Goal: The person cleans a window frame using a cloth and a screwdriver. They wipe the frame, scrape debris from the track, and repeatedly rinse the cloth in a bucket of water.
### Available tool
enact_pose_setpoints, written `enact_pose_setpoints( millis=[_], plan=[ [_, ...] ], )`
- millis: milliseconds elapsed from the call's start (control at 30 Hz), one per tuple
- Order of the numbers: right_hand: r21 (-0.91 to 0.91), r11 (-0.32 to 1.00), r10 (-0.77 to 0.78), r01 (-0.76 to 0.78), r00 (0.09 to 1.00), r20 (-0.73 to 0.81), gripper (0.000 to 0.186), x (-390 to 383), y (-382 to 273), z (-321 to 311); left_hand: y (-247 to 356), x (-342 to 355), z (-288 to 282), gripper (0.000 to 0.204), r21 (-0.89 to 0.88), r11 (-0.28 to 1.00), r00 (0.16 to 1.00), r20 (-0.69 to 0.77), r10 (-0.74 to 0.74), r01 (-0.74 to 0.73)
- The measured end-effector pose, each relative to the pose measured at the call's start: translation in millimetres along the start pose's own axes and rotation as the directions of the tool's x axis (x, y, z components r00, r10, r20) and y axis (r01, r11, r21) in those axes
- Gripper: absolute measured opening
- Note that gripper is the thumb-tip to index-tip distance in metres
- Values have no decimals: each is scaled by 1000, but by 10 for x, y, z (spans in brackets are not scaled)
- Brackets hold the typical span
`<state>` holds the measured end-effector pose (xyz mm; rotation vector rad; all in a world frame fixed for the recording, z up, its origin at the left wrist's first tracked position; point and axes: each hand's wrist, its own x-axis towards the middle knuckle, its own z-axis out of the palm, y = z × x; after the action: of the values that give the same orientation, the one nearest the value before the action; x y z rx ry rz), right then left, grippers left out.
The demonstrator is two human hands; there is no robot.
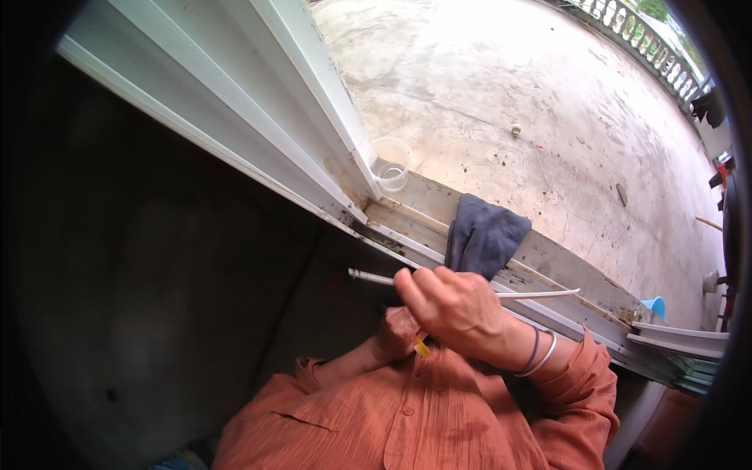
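Note:
My right hand [454, 305], with two bangles on its wrist, is closed on a thin white rod [540, 294] that runs level from left to right in front of my chest. Its left tip [356, 274] sticks out past my fingers. My left hand [395, 333] sits curled just under and behind the right one and is partly hidden by it. A small yellow piece [421, 347] pokes out between the two hands at the left hand's fingers. Both sleeves are orange.
A white sliding door frame [258, 117] meets a dirty track [564, 270] just beyond my hands. A dark blue cloth [484, 235] lies over the track, a clear plastic cup [390, 164] stands at its corner, and a blue object [655, 305] sits further right. A concrete terrace [533, 102] lies beyond.

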<state>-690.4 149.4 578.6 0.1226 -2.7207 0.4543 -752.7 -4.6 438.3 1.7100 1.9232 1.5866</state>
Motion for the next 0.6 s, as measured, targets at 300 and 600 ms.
enact_pose_setpoints(
  millis=[300, 600],
  plan=[
    [-270, 961, 97, -59, 987, 126, 34, 70, 135, 13, 138, 2, -1, 33, 69, 997, 999, 38, -30, 27],
    [-333, 938, 92, -94, 995, -22, 28, 269, 46, 367, -42, -18, -121, 41, -7, 995, 995, 39, 97, -97]
  ],
)
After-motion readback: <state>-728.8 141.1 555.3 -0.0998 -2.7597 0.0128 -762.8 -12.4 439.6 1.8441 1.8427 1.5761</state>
